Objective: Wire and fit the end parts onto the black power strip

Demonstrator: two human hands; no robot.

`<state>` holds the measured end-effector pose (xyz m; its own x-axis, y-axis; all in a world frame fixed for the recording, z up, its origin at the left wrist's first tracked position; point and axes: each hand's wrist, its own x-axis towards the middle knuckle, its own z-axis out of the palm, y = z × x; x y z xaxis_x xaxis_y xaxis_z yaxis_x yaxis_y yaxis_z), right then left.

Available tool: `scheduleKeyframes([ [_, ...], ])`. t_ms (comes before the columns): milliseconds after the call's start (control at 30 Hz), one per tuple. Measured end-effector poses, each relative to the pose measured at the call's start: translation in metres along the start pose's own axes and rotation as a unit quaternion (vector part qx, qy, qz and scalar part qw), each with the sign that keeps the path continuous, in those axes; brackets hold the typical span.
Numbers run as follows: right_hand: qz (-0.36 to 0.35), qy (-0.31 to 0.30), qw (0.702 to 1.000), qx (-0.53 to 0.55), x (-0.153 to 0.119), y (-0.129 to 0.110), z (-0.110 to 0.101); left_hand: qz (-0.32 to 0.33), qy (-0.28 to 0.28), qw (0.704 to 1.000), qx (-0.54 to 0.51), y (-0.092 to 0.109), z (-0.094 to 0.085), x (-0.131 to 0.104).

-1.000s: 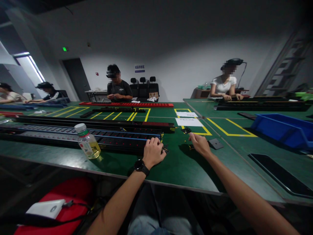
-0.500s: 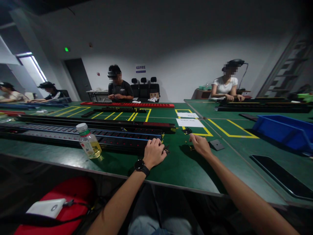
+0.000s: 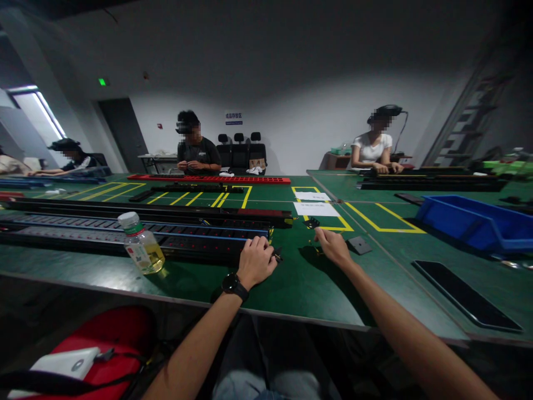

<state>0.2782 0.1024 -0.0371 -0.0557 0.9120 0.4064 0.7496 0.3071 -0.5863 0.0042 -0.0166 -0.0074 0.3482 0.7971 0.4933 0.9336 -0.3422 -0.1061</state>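
Note:
My left hand (image 3: 257, 260), with a black watch (image 3: 230, 283) on its wrist, rests with curled fingers over the right end of a long black strip (image 3: 208, 242). Small red dots line this strip, and a blue edge (image 3: 225, 231) runs along it. Some small dark and brassy bits show by the left fingertips. My right hand (image 3: 333, 245) is closed in a pinch just above the green table; what the fingers hold is hidden. Small yellow pieces (image 3: 317, 251) lie beneath it. A black perforated piece (image 3: 311, 223) and a dark grey plate (image 3: 358, 245) lie close by.
A drink bottle (image 3: 141, 244) stands by the black strip. White papers (image 3: 316, 209) lie beyond my right hand. To the right are a blue bin (image 3: 470, 225) and a phone (image 3: 466, 294). Co-workers sit across the table by a red strip (image 3: 208, 179) and black rails (image 3: 428, 182).
The whole view has shifted slightly, so the table's things appear further left. Both hands stay at about the same places on the table, the left on the strip, the right pinched.

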Motion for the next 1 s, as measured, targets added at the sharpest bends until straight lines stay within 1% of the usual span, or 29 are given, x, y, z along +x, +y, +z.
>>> scheduleKeyframes([
  [200, -0.010, 0.003, 1.000, 0.001, 0.001, 0.003, 0.003, -0.031, -0.004, 0.999, -0.002, 0.002, -0.001, 0.001],
  [333, 0.004, 0.006, 1.000, -0.011, 0.001, 0.003, 0.003, -0.036, -0.004, 0.999, -0.001, 0.002, -0.001, 0.001],
  [400, 0.021, 0.021, 0.999, -0.019, 0.002, 0.002, 0.000, -0.038, -0.004, 0.999, -0.001, 0.003, -0.001, 0.001],
  [600, 0.090, 0.101, 0.990, -0.027, 0.008, 0.006, -0.018, -0.049, 0.006, 0.999, -0.001, 0.004, -0.005, 0.002],
  [700, 0.118, 0.117, 0.986, -0.032, 0.011, 0.011, -0.025, -0.063, 0.021, 0.998, -0.023, 0.004, -0.006, 0.002],
  [767, 0.105, 0.093, 0.989, -0.037, 0.012, 0.013, -0.028, -0.071, 0.032, 0.996, -0.045, 0.004, -0.007, 0.002],
  [800, 0.084, 0.063, 0.994, -0.036, 0.012, 0.013, -0.028, -0.075, 0.037, 0.995, -0.057, 0.004, -0.006, 0.002],
  [867, 0.031, -0.028, 0.999, -0.028, 0.011, 0.012, -0.027, -0.081, 0.048, 0.993, -0.074, 0.004, -0.006, 0.002],
  [933, -0.016, -0.116, 0.993, -0.028, 0.009, 0.011, -0.026, -0.084, 0.056, 0.991, -0.085, 0.003, -0.005, 0.002],
  [1000, -0.042, -0.168, 0.984, -0.036, 0.006, 0.011, -0.025, -0.085, 0.059, 0.991, -0.089, 0.003, -0.005, 0.002],
])
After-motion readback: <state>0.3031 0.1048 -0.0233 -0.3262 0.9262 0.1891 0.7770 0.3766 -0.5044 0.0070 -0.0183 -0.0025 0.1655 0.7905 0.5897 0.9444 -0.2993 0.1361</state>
